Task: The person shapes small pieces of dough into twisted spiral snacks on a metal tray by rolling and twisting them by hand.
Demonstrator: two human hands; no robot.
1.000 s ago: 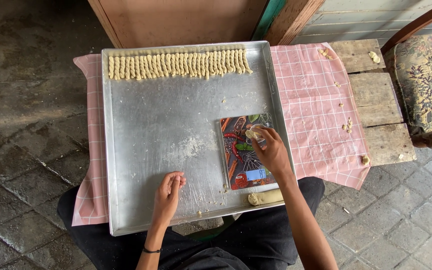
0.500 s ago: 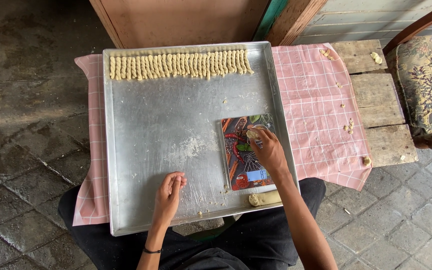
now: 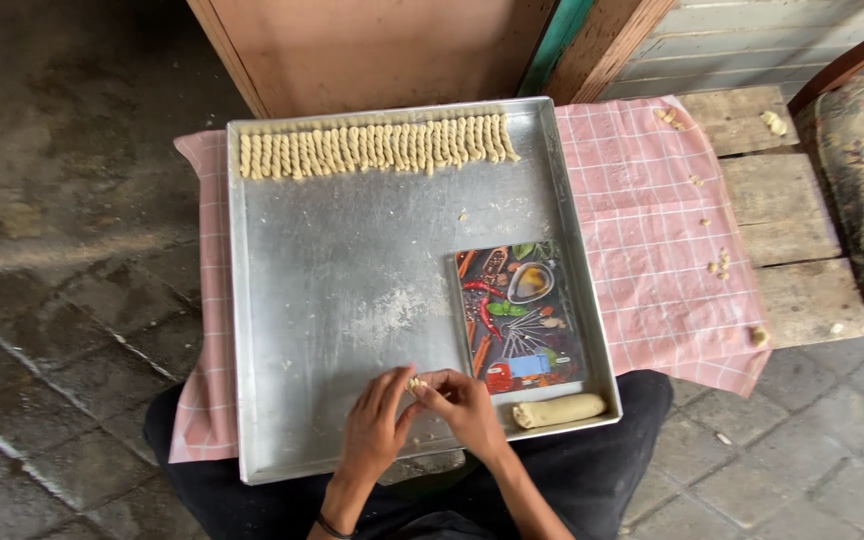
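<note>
Item 1: small dough piece point(image 3: 415, 383), pale yellow, pinched between fingertips of both hands just above the near part of the metal tray point(image 3: 352, 260). Left hand point(image 3: 372, 425) comes up from the tray's near edge, fingers curled in, thumb and forefinger closed on the piece; right hand point(image 3: 467, 405) meets it from the other side, same pinch, so both hands press on one bit of dough, not spread. Item 2: dough log point(image 3: 559, 410), short roll, lies in the tray's near right corner, just right of the hands, touching nothing but the tray. Item 3: printed board point(image 3: 519, 315), dark w/ pictured spices and utensils, flat on the tray's right side, just beyond the log. Item 4: row of twisted dough sticks point(image 3: 372, 147), laid side by side along the tray's far edge, well apart from the hands. Flour dust mid-tray. Item 5: pink checked cloth point(image 3: 652, 230) under the tray, crumbs on it. Handling note, judged: the piece looks soft, so light even pressure from both sides should keep it from flattening; probably best worked low over the tray so bits drop inside.
</note>
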